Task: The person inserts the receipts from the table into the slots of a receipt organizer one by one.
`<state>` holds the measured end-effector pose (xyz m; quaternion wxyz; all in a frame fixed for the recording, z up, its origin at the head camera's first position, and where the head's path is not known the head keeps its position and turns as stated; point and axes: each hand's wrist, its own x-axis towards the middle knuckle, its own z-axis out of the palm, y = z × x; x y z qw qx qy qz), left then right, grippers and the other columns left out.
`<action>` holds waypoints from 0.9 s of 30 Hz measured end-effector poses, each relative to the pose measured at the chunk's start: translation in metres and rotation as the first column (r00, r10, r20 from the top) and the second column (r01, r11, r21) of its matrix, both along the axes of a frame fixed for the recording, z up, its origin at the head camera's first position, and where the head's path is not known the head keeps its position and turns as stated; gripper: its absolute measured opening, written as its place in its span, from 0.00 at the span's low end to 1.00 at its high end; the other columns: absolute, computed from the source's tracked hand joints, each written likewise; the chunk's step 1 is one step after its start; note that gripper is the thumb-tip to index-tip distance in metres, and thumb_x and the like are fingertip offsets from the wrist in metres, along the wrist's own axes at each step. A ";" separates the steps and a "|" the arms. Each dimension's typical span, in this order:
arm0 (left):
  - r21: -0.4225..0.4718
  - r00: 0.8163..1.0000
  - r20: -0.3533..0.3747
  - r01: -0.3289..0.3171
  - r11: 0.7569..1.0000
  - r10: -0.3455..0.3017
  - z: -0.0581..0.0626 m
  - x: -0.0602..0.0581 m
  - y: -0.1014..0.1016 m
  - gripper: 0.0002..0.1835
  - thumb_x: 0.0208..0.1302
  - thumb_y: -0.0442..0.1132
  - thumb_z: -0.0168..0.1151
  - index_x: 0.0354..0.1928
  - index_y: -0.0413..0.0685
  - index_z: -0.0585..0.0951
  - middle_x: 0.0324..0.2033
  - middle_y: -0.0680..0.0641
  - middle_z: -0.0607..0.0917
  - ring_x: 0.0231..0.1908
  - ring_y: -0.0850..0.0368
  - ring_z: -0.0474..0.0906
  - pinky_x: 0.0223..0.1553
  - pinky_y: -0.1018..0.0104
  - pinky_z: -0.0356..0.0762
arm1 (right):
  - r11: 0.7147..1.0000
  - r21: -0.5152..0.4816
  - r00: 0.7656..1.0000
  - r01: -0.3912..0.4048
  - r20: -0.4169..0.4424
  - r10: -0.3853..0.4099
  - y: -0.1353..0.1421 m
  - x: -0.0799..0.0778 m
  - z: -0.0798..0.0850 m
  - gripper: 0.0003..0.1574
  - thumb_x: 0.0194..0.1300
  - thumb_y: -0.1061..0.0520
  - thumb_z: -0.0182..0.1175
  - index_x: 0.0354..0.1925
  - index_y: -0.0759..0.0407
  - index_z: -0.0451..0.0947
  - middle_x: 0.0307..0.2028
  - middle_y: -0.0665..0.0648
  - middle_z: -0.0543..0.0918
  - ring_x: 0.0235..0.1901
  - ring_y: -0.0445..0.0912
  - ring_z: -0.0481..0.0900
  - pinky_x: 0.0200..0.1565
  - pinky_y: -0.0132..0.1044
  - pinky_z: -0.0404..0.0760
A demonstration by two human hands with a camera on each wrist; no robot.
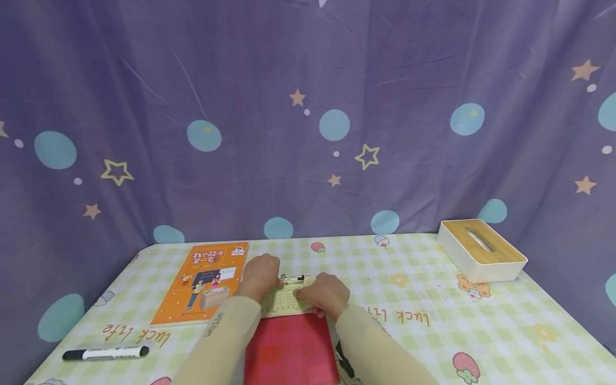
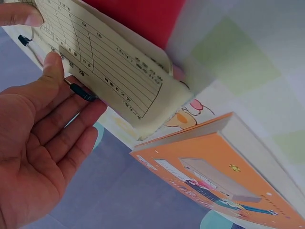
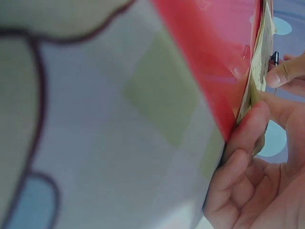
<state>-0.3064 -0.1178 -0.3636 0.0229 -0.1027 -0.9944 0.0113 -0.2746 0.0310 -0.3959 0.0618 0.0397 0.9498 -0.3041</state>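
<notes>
A red clipboard folder (image 1: pixel 291 347) lies in front of the person, with a pad of printed forms (image 1: pixel 284 302) at its far end. My left hand (image 1: pixel 260 275) is at the pad's far left. In the left wrist view, its thumb and fingers pinch a thin metal clip with black ends (image 2: pixel 82 91) at the pad's edge; the other fingers are spread behind. My right hand (image 1: pixel 327 294) grips the pad's right side, thumb on top and fingers curled beneath, as the right wrist view shows. The clip's base is hidden.
An orange book (image 1: pixel 204 283) lies left of the hands, and a black-and-white marker (image 1: pixel 106 353) is near the front left. A white tissue box with a wooden lid (image 1: pixel 481 251) stands at the back right. Partly under the right sleeve shows a black object (image 1: pixel 344 361). A purple curtain (image 1: pixel 404 176) hangs behind.
</notes>
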 end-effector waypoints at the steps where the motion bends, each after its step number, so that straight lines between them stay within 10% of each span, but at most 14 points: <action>1: 0.007 1.000 -0.001 0.003 1.000 -0.003 0.000 0.000 0.000 0.17 0.53 0.43 0.81 0.34 0.39 0.84 0.30 0.44 0.83 0.35 0.50 0.82 0.43 0.54 0.82 | 1.000 -0.001 1.000 -0.002 -0.002 0.002 0.000 0.000 0.000 0.29 0.56 0.37 0.71 0.19 0.58 0.76 0.10 0.52 0.77 0.12 0.43 0.79 0.20 0.35 0.73; 27: -0.051 0.996 -0.043 0.073 0.996 -0.075 -0.006 -0.001 -0.004 0.17 0.52 0.45 0.81 0.32 0.40 0.84 0.26 0.46 0.83 0.30 0.51 0.81 0.40 0.55 0.82 | 1.000 0.015 0.998 0.000 -0.059 0.001 0.001 0.001 -0.005 0.28 0.55 0.38 0.70 0.18 0.57 0.74 0.09 0.52 0.75 0.11 0.43 0.77 0.20 0.35 0.68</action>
